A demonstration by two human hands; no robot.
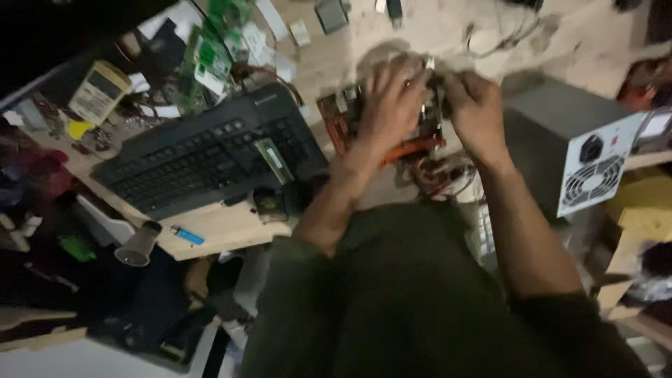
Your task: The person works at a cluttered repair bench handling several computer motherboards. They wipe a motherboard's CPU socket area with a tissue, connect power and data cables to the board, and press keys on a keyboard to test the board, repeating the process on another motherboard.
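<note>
Orange-red printed circuit board [344, 122] lies mid-surface; left hand [390, 105] presses it flat, right hand [476, 105] grips its edge.

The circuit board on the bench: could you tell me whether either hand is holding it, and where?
Both hands rest on the circuit board: left hand over its middle, right hand at its right edge. Motion blur hides any actual grip.

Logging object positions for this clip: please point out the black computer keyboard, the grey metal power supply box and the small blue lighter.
Black computer keyboard [210, 157]: head view, middle of its key field.
Grey metal power supply box [553, 122]: head view, top panel.
Small blue lighter [187, 235]: head view, mid-body.
</note>
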